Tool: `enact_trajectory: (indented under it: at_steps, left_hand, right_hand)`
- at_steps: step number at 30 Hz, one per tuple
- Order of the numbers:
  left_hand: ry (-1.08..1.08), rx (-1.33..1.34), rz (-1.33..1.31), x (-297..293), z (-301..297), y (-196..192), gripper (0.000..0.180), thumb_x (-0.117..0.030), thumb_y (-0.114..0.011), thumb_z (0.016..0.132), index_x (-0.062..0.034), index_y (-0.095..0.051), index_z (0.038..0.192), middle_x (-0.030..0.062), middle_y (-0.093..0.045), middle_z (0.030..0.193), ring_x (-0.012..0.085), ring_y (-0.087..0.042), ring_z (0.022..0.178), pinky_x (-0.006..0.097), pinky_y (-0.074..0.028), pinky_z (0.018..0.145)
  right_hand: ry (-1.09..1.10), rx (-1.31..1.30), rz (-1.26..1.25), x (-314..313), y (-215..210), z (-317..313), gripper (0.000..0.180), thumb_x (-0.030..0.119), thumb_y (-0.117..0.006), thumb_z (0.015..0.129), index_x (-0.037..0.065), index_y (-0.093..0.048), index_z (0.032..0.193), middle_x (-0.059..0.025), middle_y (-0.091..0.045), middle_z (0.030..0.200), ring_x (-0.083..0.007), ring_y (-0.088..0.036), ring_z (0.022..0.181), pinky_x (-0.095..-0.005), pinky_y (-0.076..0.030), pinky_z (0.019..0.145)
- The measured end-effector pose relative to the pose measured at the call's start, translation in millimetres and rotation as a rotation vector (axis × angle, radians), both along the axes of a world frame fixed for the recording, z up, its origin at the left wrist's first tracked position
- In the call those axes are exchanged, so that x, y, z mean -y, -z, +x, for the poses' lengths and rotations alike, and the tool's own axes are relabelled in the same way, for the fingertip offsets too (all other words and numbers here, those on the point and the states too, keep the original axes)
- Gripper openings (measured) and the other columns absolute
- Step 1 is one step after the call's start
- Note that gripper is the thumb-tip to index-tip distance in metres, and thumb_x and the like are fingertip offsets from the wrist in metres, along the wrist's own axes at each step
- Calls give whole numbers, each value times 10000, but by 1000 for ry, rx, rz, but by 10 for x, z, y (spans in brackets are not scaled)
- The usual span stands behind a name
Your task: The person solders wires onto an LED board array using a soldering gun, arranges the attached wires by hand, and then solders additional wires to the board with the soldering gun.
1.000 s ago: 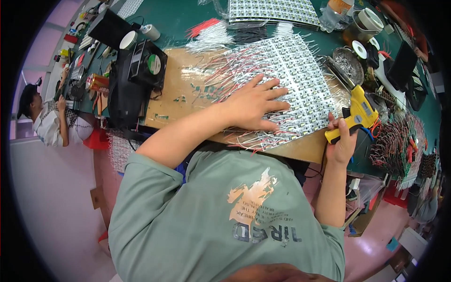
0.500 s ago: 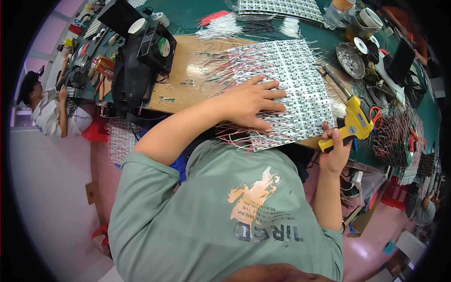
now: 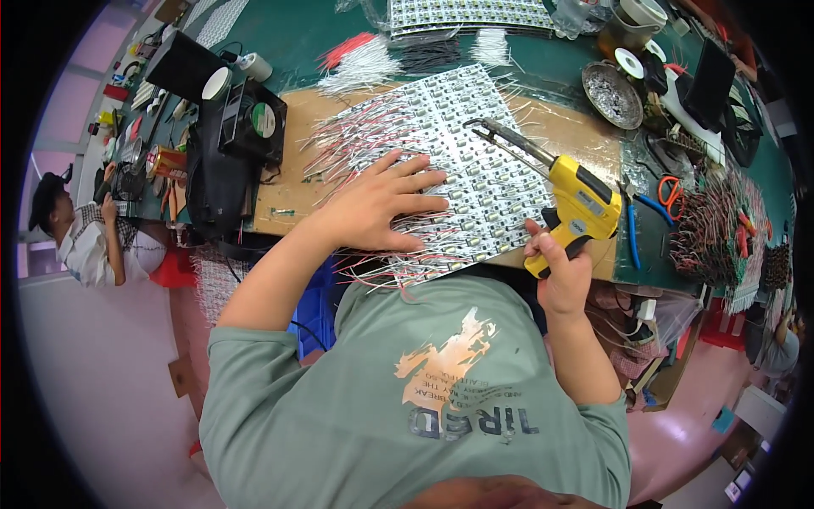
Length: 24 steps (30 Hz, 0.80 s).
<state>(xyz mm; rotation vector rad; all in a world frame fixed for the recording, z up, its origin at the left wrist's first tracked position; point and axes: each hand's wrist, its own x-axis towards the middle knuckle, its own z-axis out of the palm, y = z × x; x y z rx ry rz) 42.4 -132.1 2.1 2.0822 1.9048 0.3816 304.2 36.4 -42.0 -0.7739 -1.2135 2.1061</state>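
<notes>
A panel of white circuit boards [image 3: 471, 110] lies at a slant on the brown work board, set with rows of small parts. Red and white wires [image 3: 348, 140] stick out along its left side. My left hand [image 3: 381, 204] rests flat on the panel and the wires, fingers spread. In my right hand [image 3: 561, 271] is a yellow and black soldering gun [image 3: 587, 204], gripped by its handle. Its long metal tip [image 3: 500, 136] points left above the panel; whether it touches cannot be told.
Blue-handled pliers [image 3: 632, 225] and orange-handled scissors [image 3: 670, 197] lie at right, by a wired-board pile [image 3: 708, 229]. A metal dish [image 3: 612, 95] stands behind. Left is a black fan [image 3: 254, 123]; cut wires [image 3: 365, 68] lie at the back. Another person [image 3: 85, 225] sits far left.
The soldering gun has swung left, its tip now over the panel. My left hand and the panel sit further left in the picture; the whole view has shifted too.
</notes>
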Motion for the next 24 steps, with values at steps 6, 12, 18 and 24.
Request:
enact_trajectory:
  at_steps: [6,12,18,24]
  left_hand:
    - [-10,9,22,-123,-27,57,614,-440,-752,726,-228,-607,1284,56,-429,1493,327,-329,1412,537,-188,1169]
    - [-26,30,53,-134,-44,87,628,-478,-747,719,-253,-605,1288,45,-444,1482,311,-346,1405,536,-185,1170]
    - [-34,78,28,-136,-60,14,599,-450,-744,737,-254,-605,1285,46,-456,1470,307,-360,1396,528,-194,1169]
    - [-52,67,80,-192,-32,65,605,-466,-731,747,-240,-597,1292,59,-457,1467,312,-367,1389,539,-197,1160]
  right_hand:
    - [60,-15,1,-137,-7,-68,379,-17,-616,868,-18,-454,1211,-173,-623,1031,-202,-648,788,-315,-534,730]
    - [81,-18,-12,-140,-39,-84,372,-17,-626,853,-20,-466,1189,-131,-617,912,-207,-645,783,-350,-540,764]
    - [60,43,-18,-110,-160,-87,394,-16,-629,843,-23,-462,1199,-106,-609,828,-204,-636,748,-416,-506,903]
    - [46,25,90,-240,-187,-154,383,49,-632,853,-17,-455,1186,-85,-597,757,-177,-599,687,-475,-450,1001]
